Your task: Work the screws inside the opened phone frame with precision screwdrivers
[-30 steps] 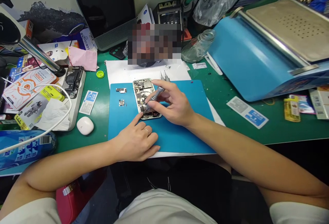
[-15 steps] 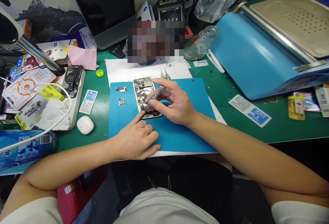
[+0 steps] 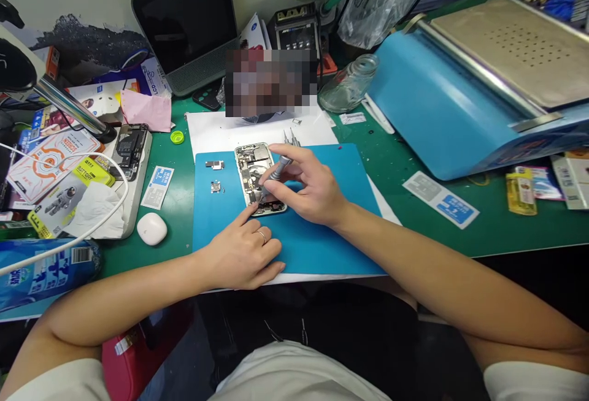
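Observation:
An opened phone [image 3: 252, 171], its inner boards showing, lies on the blue mat [image 3: 317, 248]. My right hand [image 3: 313, 189] pinches a grey screwdriver [image 3: 280, 169] between thumb and fingers, tip down toward the phone's lower half; the exact contact point is hard to see. At the phone's lower left edge rests the stretched index finger of my left hand [image 3: 243, 251]. Its other fingers are loosely bent and hold nothing. Two small metal-and-board parts, an upper one [image 3: 214, 165] and a lower one [image 3: 216, 187], sit left of the phone. More screwdriver tips [image 3: 291, 137] show behind my right hand.
A blue machine with a perforated plate [image 3: 519, 51] stands at the right, near a glass jar [image 3: 347, 85]. On the left are a white earbud case [image 3: 151, 229], a lamp post [image 3: 76, 106], boxes and another opened phone [image 3: 131, 149]. A dark screen [image 3: 184, 21] stands behind.
The camera view has shifted slightly. Both hands keep nearly the same pose over the phone, with the screwdriver still in my right hand.

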Action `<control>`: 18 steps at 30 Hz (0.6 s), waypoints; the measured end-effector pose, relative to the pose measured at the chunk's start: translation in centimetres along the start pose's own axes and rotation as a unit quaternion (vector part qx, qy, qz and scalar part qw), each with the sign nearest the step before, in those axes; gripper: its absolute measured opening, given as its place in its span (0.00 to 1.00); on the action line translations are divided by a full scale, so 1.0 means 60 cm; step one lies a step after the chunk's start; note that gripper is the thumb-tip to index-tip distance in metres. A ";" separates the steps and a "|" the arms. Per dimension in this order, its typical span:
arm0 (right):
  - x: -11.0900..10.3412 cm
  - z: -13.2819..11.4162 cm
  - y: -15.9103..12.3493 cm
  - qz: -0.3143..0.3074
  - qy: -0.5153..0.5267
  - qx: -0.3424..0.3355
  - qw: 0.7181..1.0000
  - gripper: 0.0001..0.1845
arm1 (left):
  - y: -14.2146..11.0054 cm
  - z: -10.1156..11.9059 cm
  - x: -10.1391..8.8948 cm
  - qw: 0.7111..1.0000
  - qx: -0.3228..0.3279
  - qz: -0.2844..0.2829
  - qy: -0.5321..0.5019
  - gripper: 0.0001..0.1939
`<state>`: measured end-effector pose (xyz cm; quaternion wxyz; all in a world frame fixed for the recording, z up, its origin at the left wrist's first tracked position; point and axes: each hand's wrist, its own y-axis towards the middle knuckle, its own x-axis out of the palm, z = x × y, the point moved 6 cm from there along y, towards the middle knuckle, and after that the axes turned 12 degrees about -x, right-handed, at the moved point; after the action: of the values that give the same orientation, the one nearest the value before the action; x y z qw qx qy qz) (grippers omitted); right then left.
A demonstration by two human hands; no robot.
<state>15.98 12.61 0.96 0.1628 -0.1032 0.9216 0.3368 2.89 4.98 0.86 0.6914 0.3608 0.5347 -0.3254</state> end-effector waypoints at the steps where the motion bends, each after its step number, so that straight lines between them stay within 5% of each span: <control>1: -0.001 0.001 0.000 0.001 0.000 -0.001 1.000 0.26 | 0.000 0.000 0.000 1.000 0.000 -0.001 0.001 0.19; 18: -0.003 0.003 -0.002 0.007 0.016 0.005 1.000 0.26 | 0.000 0.001 -0.002 1.000 -0.002 0.003 0.001 0.19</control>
<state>16.24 12.69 0.82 0.1462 -0.1009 0.9265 0.3316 2.89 4.95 0.98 0.6927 0.3613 0.5349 -0.3218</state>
